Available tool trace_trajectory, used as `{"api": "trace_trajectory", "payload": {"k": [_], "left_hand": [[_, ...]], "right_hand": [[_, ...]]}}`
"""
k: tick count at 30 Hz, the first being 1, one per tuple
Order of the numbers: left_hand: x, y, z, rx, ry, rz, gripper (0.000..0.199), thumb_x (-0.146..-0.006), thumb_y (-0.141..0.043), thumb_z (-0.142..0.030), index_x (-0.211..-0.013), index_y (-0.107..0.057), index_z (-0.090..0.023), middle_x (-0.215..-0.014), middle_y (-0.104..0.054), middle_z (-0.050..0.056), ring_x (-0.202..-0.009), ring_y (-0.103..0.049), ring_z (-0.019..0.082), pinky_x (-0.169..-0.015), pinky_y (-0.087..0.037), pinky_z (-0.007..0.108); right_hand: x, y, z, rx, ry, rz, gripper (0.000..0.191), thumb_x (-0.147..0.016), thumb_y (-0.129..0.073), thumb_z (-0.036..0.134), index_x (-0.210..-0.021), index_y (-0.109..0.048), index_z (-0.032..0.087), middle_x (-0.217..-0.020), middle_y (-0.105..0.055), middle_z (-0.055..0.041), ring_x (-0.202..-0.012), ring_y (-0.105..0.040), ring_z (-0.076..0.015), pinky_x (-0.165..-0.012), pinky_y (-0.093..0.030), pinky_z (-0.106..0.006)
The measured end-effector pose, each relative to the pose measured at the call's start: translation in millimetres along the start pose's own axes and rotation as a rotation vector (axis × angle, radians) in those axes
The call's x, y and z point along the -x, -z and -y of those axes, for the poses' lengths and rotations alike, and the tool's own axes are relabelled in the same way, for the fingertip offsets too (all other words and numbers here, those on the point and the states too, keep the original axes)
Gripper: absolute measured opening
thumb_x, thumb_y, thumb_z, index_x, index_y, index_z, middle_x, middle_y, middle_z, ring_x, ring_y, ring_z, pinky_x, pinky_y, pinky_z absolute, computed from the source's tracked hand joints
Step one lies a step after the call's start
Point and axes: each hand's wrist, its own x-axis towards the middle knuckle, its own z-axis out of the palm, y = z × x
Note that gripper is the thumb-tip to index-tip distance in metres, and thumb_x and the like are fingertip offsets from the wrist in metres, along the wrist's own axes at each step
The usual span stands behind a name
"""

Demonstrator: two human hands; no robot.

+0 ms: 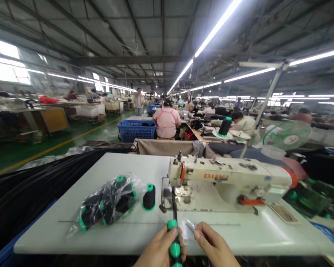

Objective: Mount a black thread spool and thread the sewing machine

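Note:
My left hand [161, 247] is closed around a slim green-and-black banded cylinder [174, 250] held upright at the table's front. Just beyond it, a narrow black strip [174, 207] runs from under the sewing machine's [225, 172] needle area towards this hand. Between the thumb and fingers of my right hand [213, 243] is a small silvery pointed tool [191, 225]; its exact kind is unclear. Left of the machine stands a black thread cone [149, 198] with green ends. Beside that lies a clear plastic bag [108, 202] holding several similar cones.
The white sewing table [55, 222] spans the front. Black material [44, 174] is heaped along its left side. A thread stand pole [264, 107] and green fan [288, 135] rise behind the machine. Ahead, a seated person [167, 120] has a blue crate [136, 129] alongside.

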Motion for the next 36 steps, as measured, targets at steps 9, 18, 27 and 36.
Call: {"api": "trace_trajectory", "payload": {"k": [9,18,27,36], "left_hand": [[10.3,-11.5,-7.5,0.090,-0.027,0.029,0.056,-0.073,-0.089,-0.055,-0.099,-0.063,-0.012,-0.082,-0.061,0.003,-0.073,-0.061,0.016,-0.073,-0.048,0.032],[2.1,-8.3,-2.4,0.096,-0.033,0.071,0.054,-0.076,-0.087,-0.054,-0.101,-0.063,-0.013,-0.084,-0.061,0.003,-0.073,-0.063,0.016,-0.073,-0.048,0.032],[10.3,16.3,-7.5,-0.080,-0.053,0.126,0.050,-0.082,-0.082,-0.055,-0.105,-0.062,-0.014,-0.090,-0.061,0.005,-0.082,-0.061,0.016,-0.083,-0.047,0.033],[62.7,92.2,-47.5,-0.701,0.002,0.161,0.034,-0.068,-0.083,-0.024,-0.101,-0.076,-0.019,-0.106,-0.050,0.002,-0.091,-0.053,0.016,-0.074,-0.042,0.025]], "right_hand": [[-6.7,-4.5,42.3,-0.072,-0.065,0.097,0.075,-0.076,-0.042,0.093,-0.074,-0.051,0.019,-0.074,-0.047,-0.0023,-0.078,-0.046,-0.0206,-0.076,-0.035,-0.034],[-17.2,-12.0,38.6,-0.091,-0.027,0.109,0.062,-0.085,-0.042,0.082,-0.070,-0.046,0.021,-0.071,-0.052,-0.0018,-0.077,-0.050,-0.0209,-0.078,-0.037,-0.034],[-33.0,16.3,5.9,0.223,-0.180,-0.028,0.057,-0.082,-0.035,0.076,-0.084,-0.052,0.021,-0.081,-0.058,-0.0055,-0.083,-0.055,-0.0246,-0.081,-0.042,-0.039],[-49.3,32.2,-62.9,0.594,0.009,-0.542,0.085,-0.082,-0.038,0.068,-0.128,-0.064,0.002,-0.120,-0.064,-0.0255,-0.118,-0.059,-0.0415,-0.109,-0.045,-0.059]]}}
